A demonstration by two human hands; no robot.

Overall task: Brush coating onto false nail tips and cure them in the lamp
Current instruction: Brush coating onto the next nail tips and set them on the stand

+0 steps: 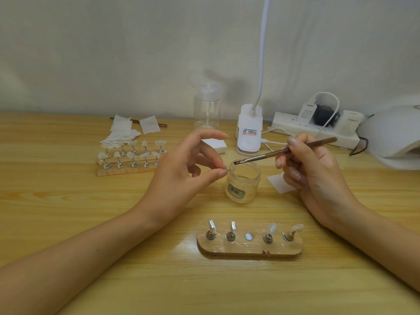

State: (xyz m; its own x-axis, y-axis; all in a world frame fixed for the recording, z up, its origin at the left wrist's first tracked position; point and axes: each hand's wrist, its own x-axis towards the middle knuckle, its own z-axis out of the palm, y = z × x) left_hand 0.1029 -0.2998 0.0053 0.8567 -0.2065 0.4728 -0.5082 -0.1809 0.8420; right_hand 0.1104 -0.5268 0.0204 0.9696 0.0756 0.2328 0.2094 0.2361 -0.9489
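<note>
I'm gripping the brush point(286, 151) in my right hand point(318, 176), bristles dipping at the jar's point(244, 186) 11 o'clock rim, left hand point(181, 165) pinching a tiny nail tip point(228, 170) at its 10 o'clock, so I'm worrying an overloaded brush is dripping or knocking it loose.

The wooden table point(68, 212) bears a glass jar point(243, 185) at its middle, with a nail-tip stand point(250, 248) nearer and a second stand point(127, 170) far left beside paper wipes point(120, 133). Along the back stand a clear bottle point(206, 108), clip lamp point(248, 133), power strip point(318, 130) and curing lamp point(393, 137).

jar point(243, 183) behind near holder point(249, 246) — lamp point(395, 137) right
</note>
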